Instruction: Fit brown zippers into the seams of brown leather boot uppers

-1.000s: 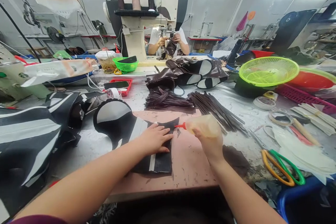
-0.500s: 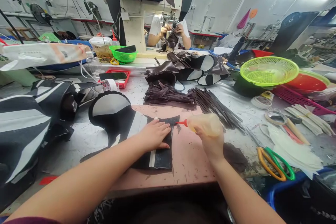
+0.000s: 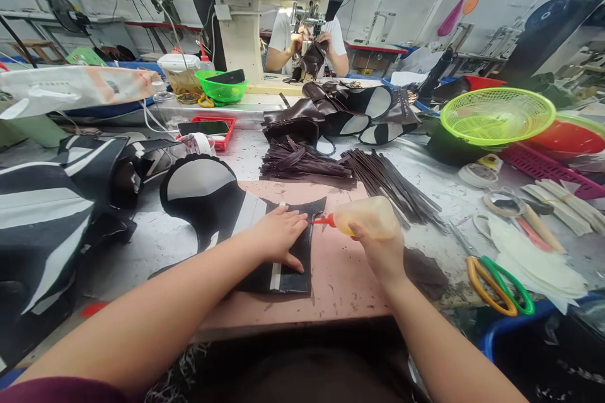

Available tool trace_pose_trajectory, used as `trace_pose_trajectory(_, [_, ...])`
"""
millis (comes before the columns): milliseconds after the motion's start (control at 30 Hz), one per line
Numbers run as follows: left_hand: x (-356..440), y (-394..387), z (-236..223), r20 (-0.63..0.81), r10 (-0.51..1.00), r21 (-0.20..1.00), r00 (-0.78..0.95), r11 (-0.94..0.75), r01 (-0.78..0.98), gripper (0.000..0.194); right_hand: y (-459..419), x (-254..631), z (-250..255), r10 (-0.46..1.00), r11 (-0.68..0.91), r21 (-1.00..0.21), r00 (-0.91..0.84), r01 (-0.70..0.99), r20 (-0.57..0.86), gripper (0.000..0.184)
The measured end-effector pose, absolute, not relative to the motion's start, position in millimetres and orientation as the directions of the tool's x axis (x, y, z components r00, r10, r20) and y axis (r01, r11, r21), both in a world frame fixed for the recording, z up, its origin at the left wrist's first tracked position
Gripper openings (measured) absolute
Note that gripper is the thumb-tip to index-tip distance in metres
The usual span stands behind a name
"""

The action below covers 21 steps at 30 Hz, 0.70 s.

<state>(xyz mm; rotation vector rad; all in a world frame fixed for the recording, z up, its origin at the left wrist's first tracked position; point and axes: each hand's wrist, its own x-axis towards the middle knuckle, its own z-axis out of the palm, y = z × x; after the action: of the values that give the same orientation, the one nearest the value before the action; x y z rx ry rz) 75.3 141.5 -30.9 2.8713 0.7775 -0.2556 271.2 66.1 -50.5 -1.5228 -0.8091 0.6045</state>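
My left hand (image 3: 278,236) lies flat, fingers stretched out, pressing a black leather piece (image 3: 293,274) with a white strip onto a pink board (image 3: 340,277). My right hand (image 3: 378,252) grips a translucent squeeze bottle (image 3: 368,217) with a red nozzle. The nozzle tip points left and sits at the piece's upper right edge, just beside my left fingertips. A larger black-and-white cut piece (image 3: 198,186) lies left of the board.
Dark strips (image 3: 302,164) and thin sticks (image 3: 392,186) are piled behind the board. Scissors (image 3: 501,283) with orange and green handles lie at the right. A yellow-green basket (image 3: 496,114) stands at the back right. Another person works at a sewing machine (image 3: 250,19) beyond. Black-and-white pieces (image 3: 51,214) are heaped left.
The view has tilted slightly down. The bottle's nozzle has moved a little left, closer to my left fingertips. My left hand stays flat on the piece.
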Motion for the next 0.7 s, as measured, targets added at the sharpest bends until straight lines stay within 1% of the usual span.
trace_pose_trajectory(100, [76.5,141.2,-27.4,-0.267,0.478,0.122,0.837,-0.844,0.522,0.101,62.6,271.6,-48.2,0.795,0.002,-0.991,0.601,0.132,0.082,0.061])
trace_pose_trajectory(233, [78.1,140.1,-23.6,-0.338,0.465,0.117,0.819,-0.842,0.526,0.11,57.3,272.6,-47.7,0.814,-0.002,-0.994,0.577,0.11,0.063,0.058])
trace_pose_trajectory(400, [79.0,139.9,-21.3,-0.406,0.452,0.077,0.794,-0.849,0.523,0.117,49.8,274.6,-50.0,0.816,-0.021,-0.992,0.575,0.125,0.055,0.055])
trace_pose_trajectory(533, [79.2,140.0,-21.6,-0.424,0.443,0.08,0.79,-0.851,0.519,0.122,41.0,276.0,-50.8,0.828,-0.041,-0.989,0.559,0.141,0.045,0.057])
trace_pose_trajectory(700, [81.5,139.8,-19.4,-0.452,0.445,0.055,0.773,-0.851,0.522,0.123,27.8,272.5,-47.6,0.832,-0.034,-0.982,0.55,0.184,0.074,0.053])
